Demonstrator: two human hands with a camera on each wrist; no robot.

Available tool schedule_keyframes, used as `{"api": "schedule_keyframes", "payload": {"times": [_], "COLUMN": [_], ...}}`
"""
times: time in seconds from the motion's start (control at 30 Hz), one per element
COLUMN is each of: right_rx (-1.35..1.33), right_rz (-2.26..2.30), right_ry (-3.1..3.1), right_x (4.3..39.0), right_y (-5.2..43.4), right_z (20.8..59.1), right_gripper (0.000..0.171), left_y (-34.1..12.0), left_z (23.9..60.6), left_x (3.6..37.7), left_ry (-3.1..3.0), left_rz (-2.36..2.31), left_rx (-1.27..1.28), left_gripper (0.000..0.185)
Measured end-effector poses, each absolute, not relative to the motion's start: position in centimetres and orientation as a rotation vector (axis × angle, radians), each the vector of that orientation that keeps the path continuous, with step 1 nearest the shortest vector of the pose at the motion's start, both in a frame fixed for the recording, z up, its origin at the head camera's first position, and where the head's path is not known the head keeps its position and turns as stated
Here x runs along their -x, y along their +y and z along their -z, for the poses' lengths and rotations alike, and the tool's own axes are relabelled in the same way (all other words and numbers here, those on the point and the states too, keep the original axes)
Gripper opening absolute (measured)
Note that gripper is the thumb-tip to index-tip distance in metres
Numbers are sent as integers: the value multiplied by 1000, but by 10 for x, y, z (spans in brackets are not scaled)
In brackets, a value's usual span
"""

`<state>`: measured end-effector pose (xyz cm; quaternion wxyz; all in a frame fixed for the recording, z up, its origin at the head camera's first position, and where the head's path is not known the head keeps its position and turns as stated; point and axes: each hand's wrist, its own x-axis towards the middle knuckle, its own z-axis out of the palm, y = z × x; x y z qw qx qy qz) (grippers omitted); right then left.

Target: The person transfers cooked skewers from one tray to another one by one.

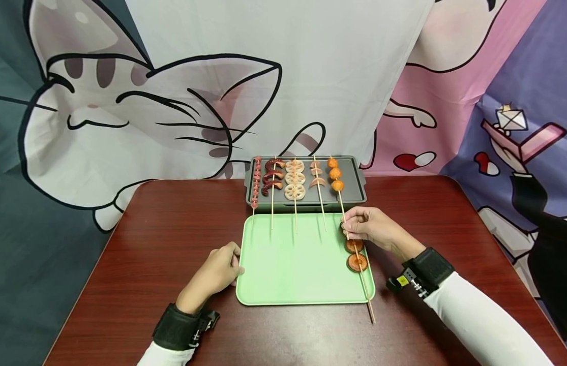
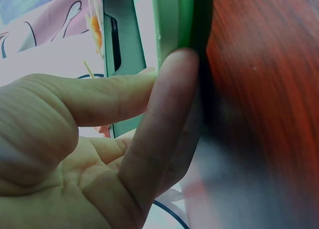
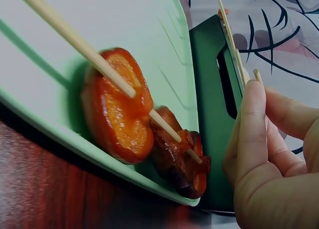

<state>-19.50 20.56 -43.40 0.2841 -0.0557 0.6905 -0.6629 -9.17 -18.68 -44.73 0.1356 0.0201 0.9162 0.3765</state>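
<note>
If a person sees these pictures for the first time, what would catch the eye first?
Probably the green tray in the middle of the red-brown table, with the right hand pinching a skewer of orange slices at its right edge. Next, five skewers lie on the grey grill pan behind it. The left hand touches the tray's left edge.

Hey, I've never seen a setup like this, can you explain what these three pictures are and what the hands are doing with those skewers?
No machine here: a person works with bare hands, wearing three cameras. The wide picture comes from the head; the two close-ups come from the wrists.

On a dark red table lies a green tray, and behind it a grey grill pan holding five food skewers.

The left hand rests at the tray's left edge; its wrist view shows a fingertip touching the rim.

The right hand pinches the upper part of a sixth skewer of orange-brown slices, lying along the tray's right edge.
</note>
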Motion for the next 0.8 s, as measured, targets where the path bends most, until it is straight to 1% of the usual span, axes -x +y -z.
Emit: {"api": "schedule_keyframes", "payload": {"times": [0.23,0.43,0.8], "right_rx": [183,242,301], "right_rz": [1764,1722,1696], "right_ry": [1810,1792,1743], "right_x": [184,175,158], "right_y": [210,215,214], "right_z": [432,429,430], "right_gripper": [16,10,10], "left_y": [-187,-187,-188], "left_z": [447,449,449], "left_x": [92,92,93], "left_ry": [2654,2653,2652], "left_rz": [-1074,-1068,-1077], "left_rx": [-56,-53,-54], "left_gripper": [29,29,29]}}
